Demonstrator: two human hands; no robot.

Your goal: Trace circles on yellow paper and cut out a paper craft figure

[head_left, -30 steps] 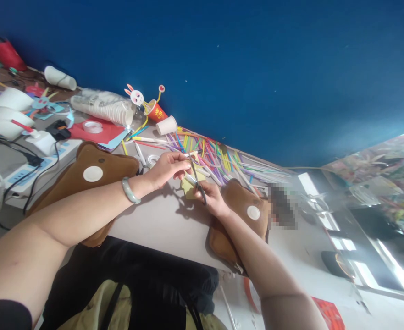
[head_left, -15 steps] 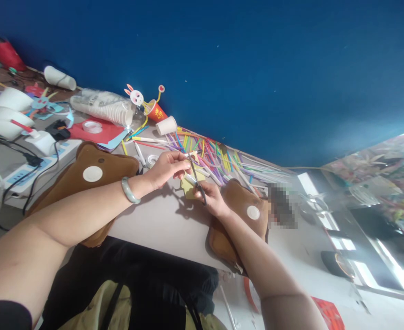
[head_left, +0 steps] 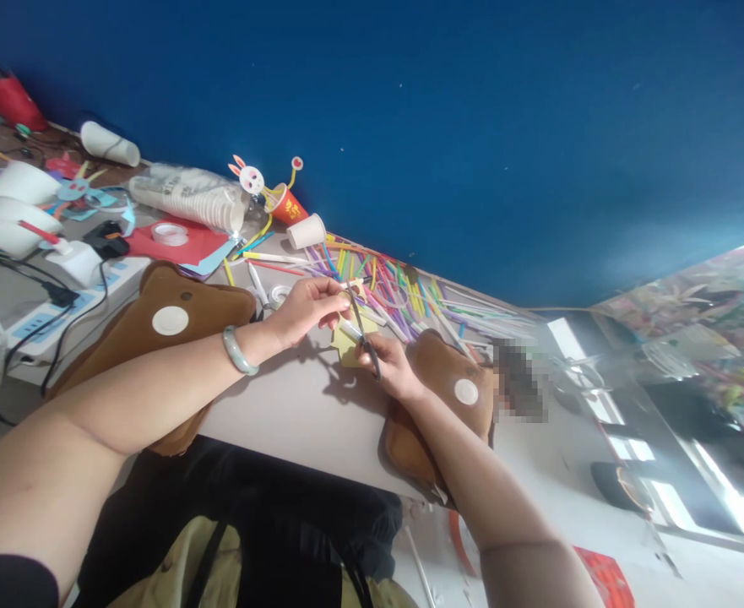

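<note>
My right hand (head_left: 388, 363) is closed on dark-handled scissors (head_left: 372, 353), whose blades point up toward my left fingertips. My left hand (head_left: 308, 311), with a jade-coloured bangle (head_left: 238, 350) on its wrist, has fingers pinched together beside the blades; what it holds is too small to make out. Beneath the scissors lies a yellow paper piece (head_left: 348, 346) on the grey table (head_left: 283, 422). Brown bear-shaped cushions lie under or beside my forearms, one at the left (head_left: 210, 317) and one at the right (head_left: 441, 388).
Many coloured sticks (head_left: 410, 291) lie behind my hands along the blue wall (head_left: 410, 127). Stacked paper cups (head_left: 187, 203), a white cup (head_left: 306, 231) and a red cup with a rabbit figure (head_left: 288, 205) stand or lie left of them. A power strip (head_left: 73, 308) with cables is at the left.
</note>
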